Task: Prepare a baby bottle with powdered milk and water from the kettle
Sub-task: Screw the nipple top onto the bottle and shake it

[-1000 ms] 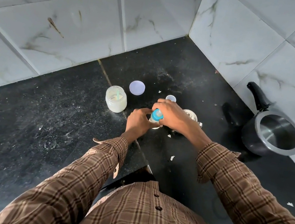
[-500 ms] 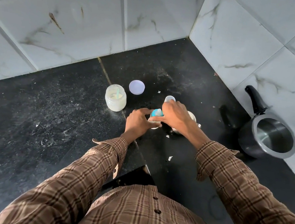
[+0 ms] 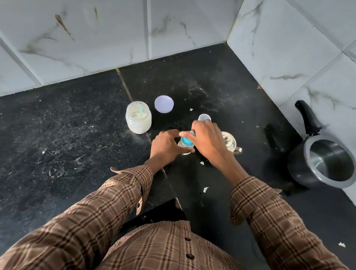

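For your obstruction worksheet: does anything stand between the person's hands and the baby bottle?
Nothing visible does. The left hand already grips the baby bottle at its body, and the right hand grips its blue collar.

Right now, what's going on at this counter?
A person is putting together a baby bottle on the black counter. The left hand holds the bottle's body while the right hand grips its blue top. An open jar of powder stands to the left, its lid behind it. A small kettle sits behind the right hand, a pot off to the right.
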